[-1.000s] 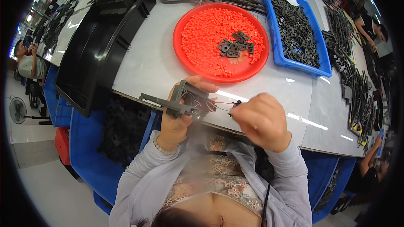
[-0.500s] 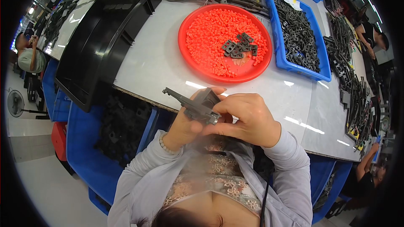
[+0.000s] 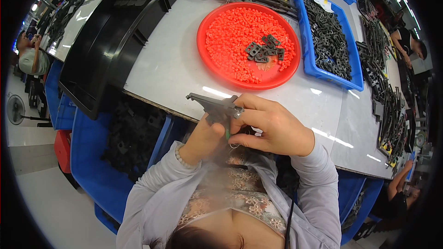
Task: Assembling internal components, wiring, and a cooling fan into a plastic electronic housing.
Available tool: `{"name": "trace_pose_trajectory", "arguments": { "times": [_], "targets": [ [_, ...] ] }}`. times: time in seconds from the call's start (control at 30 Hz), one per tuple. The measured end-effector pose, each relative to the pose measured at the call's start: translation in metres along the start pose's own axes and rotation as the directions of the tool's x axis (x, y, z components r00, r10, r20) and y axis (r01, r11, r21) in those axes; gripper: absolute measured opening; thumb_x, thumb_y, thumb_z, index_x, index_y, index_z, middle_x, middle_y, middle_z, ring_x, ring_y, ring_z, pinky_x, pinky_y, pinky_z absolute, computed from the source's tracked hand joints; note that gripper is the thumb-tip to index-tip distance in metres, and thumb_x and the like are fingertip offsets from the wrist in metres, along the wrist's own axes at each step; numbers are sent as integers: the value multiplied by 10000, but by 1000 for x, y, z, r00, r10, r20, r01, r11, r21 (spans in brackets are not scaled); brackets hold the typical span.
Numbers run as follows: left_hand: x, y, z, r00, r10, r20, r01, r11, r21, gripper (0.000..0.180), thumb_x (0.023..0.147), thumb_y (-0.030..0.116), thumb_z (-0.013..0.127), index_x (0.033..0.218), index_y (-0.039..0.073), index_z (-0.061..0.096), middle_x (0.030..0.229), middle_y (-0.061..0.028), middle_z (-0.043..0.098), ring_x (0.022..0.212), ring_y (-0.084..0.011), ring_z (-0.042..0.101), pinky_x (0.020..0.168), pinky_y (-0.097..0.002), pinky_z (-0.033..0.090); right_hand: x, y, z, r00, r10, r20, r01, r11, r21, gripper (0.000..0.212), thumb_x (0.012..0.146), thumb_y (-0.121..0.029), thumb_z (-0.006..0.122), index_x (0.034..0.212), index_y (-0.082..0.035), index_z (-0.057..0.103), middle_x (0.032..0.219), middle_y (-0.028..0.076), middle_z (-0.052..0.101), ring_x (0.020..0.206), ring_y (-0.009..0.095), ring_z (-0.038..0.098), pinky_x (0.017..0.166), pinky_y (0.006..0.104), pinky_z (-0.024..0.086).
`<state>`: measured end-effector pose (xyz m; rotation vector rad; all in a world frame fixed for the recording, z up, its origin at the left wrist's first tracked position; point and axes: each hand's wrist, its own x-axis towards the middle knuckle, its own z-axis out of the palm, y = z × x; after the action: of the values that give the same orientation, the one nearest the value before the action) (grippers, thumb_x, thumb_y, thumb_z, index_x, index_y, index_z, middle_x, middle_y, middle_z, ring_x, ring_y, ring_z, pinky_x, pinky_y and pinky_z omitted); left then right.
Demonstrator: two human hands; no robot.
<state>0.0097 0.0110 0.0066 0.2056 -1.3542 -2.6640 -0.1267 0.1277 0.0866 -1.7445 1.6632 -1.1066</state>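
A dark grey moulded plastic part (image 3: 213, 105) with a long thin arm is held up in front of my chest, off the table's near edge. My left hand (image 3: 202, 139) grips it from below and the left, thumb raised along its side. The bent fingers of my right hand (image 3: 277, 127) press against its right end, beside a small shiny metal bit. Under the part, by my right thumb, a small green piece (image 3: 227, 133) and a thin pale loop of wire show. My fingers hide most of the part's underside.
Beyond my hands, a round red tray (image 3: 201, 60) holds small orange-red pieces and several black clips (image 3: 262, 51). Right of it stands a blue basket (image 3: 305, 60) of black parts. A large black bin (image 3: 99, 60) sits left, above blue crates (image 3: 85, 166) of dark parts.
The plastic part has turned in my hands, its thin arm shifting slightly right and its block end tipping down. The green piece and wire loop have come into view. My right hand is slightly lower.
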Motion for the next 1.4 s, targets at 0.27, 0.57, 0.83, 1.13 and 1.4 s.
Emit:
{"name": "trace_pose_trajectory", "arguments": {
  "times": [0.27, 0.57, 0.83, 1.13, 1.4],
  "targets": [
    [-1, 3, 2, 998, -21, 61, 25, 998, -65, 794, 727, 663, 617, 1203, 42, 485, 1059, -42, 547, 992, -160, 524, 860, -340, 433, 1, -4, 1, 999, 40, 17, -40, 999, -27, 256, 702, -115, 714, 903, -50, 570, 869, 91, 536, 815, 273, 562, 701, 356, 461],
    [3, 12, 2, 984, -52, 168, 71, 992, -109, 808, 745, 659, 603, 1212, 17, 459, 1082, -84, 531, 994, -177, 541, 848, -332, 469, 0, 0, -4, 995, 79, -55, -74, 994, 82, 201, 704, -105, 755, 807, -33, 597, 761, 66, 573, 665, 200, 572, 596, 308, 457],
    [3, 4, 5, 985, -135, 105, 144, 986, -80, 1061, 607, 779, 603, 1267, -23, 385, 1091, -95, 534, 915, -179, 615, 754, -305, 538, 5, 6, 4, 964, 122, -235, -89, 985, 147, 161, 700, -18, 754, 785, 16, 622, 769, 81, 597, 623, 157, 570, 571, 267, 449],
    [2, 9, -2, 987, -164, -1, 163, 984, -71, 667, 838, 447, 619, 1243, -38, 407, 1057, -151, 582, 865, -205, 641, 735, -334, 559, 0, 10, 12, 922, 28, -387, -54, 997, -56, 155, 692, -19, 748, 817, -11, 657, 824, 84, 577, 759, 193, 591, 652, 292, 470],
    [9, 17, 3, 998, -23, -60, 17, 996, -93, 440, 922, 127, 477, 1319, -47, 408, 1198, -184, 569, 1074, -201, 565, 937, -327, 445, -12, -18, 12, 966, 0, -257, -114, 897, -427, 241, 629, -90, 773, 844, -64, 667, 787, 38, 557, 749, 205, 531, 738, 327, 442]
  ]
}}
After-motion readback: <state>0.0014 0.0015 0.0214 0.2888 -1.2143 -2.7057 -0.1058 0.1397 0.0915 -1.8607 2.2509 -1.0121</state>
